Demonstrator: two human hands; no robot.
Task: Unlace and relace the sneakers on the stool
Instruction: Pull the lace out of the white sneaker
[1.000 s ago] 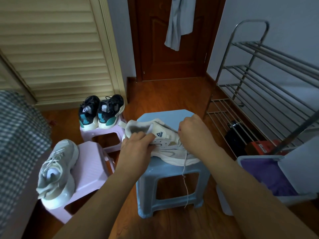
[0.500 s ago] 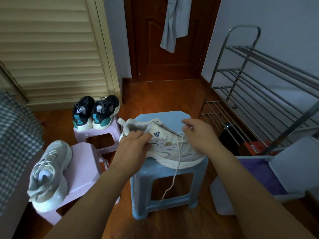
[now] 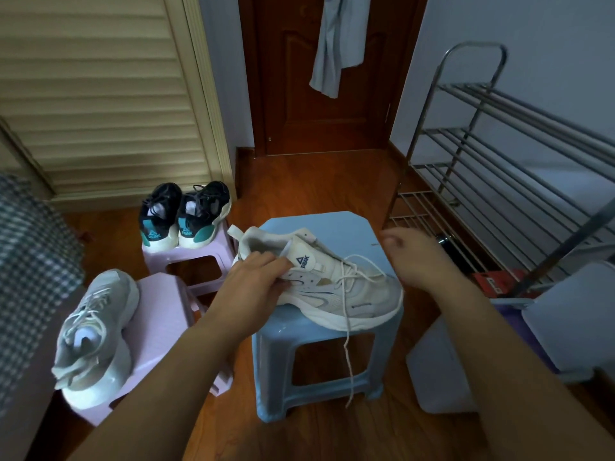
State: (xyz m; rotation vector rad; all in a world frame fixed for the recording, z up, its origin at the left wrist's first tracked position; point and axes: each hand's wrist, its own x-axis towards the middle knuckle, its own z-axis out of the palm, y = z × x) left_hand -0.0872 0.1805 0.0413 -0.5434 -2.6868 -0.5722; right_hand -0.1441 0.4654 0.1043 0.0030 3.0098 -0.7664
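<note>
White sneaker (image 3: 332, 287) in left hand (image 3: 248, 291)

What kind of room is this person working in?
Probably a home entryway or bedroom corner where shoes are kept. A metal shoe rack stands by the wall, a garment hangs on a wooden door, and sneakers sit on small plastic stools.

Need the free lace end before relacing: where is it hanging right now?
In the head view, the loose lace drops from the white sneaker over the front edge of the blue stool, between its front legs, its tip near the floor.
</note>
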